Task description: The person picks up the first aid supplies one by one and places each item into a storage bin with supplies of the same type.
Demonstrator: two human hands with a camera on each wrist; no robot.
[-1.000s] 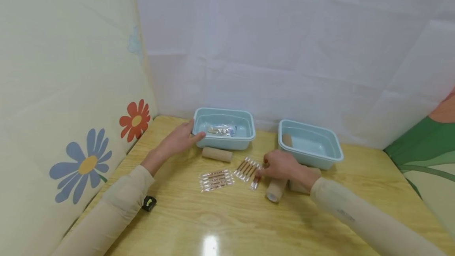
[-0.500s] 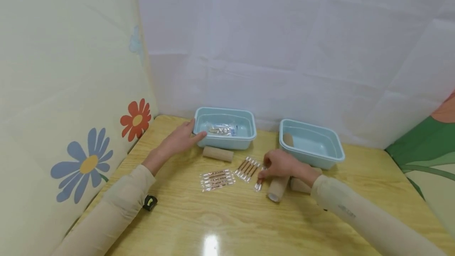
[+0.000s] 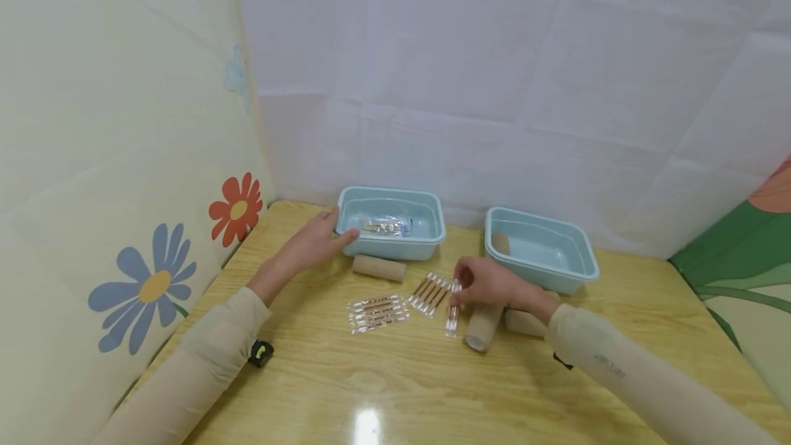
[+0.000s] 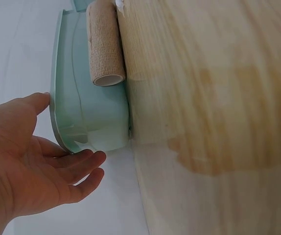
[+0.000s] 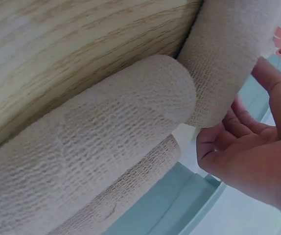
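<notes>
- Swab packet (image 3: 452, 326) is between the fanned swabs (image 3: 430, 294) and a tan roll (image 3: 484, 327), above or on the surface (image 3: 309, 397); I can't tell which.
- Another tan roll (image 3: 525, 323) is close by, near the right blue tub (image 3: 556, 280).
- Right hand (image 3: 491, 283): thumb and fingers pinch the packet's far end.
- Left hand (image 3: 312, 239): fingers are loose and spread, touching the left blue tub (image 3: 395, 250).

Creased white backdrop (image 3: 445, 81), flower-patterned left wall (image 3: 117, 115), glossy wooden tabletop (image 3: 408, 376)
</notes>
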